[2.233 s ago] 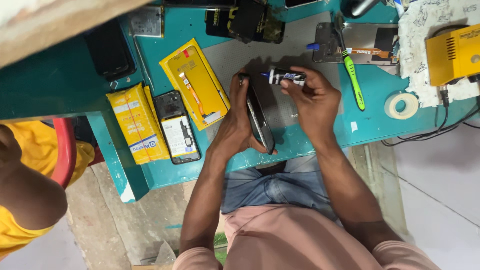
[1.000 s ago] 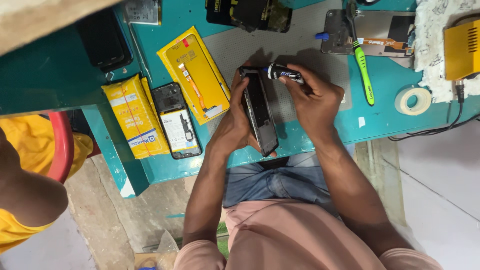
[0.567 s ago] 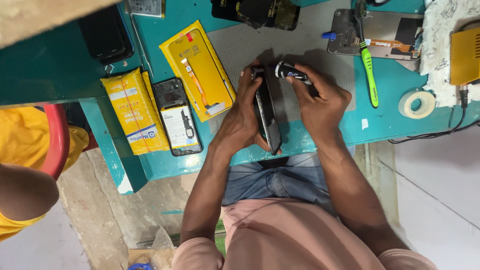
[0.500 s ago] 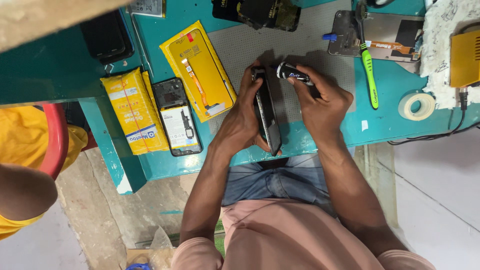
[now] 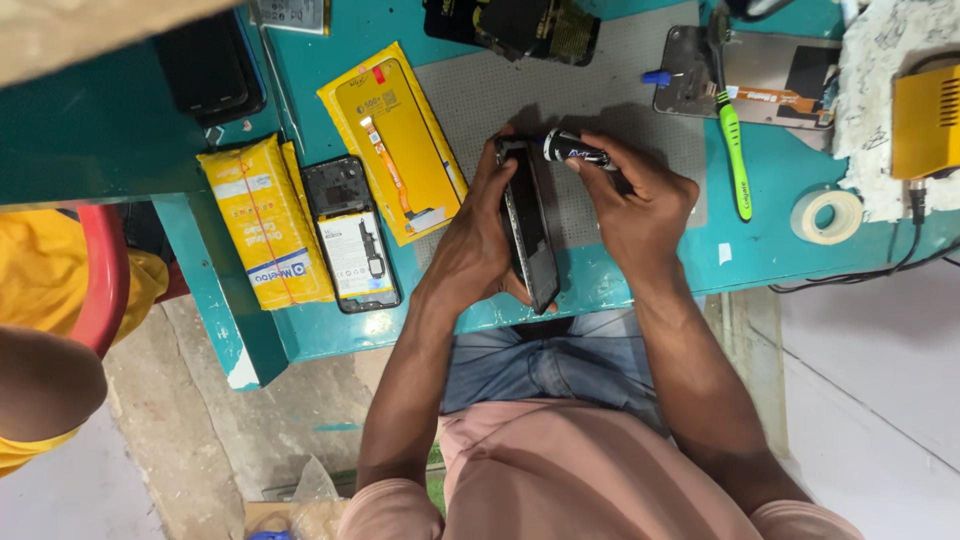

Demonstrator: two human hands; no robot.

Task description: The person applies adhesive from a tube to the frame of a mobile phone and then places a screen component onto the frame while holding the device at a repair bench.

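Left hand (image 5: 478,240) grips a phone (image 5: 528,235) on edge; right hand (image 5: 640,205) pinches a black tube (image 5: 578,152) at its top.

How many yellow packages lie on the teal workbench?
2: a flat yellow box left of the grey mat, and a yellow plastic-wrapped packet beside the opened black phone. More may be hidden off-frame.

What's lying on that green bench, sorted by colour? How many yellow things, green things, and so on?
Yellow: 3 – flat yellow pack, wrapped yellow packet, yellow box
Green: 1 – green-handled tool
White: 1 – tape roll
Black: 3 – opened phone on the bench, phone in the left hand, small tube in the right hand
Total: 8
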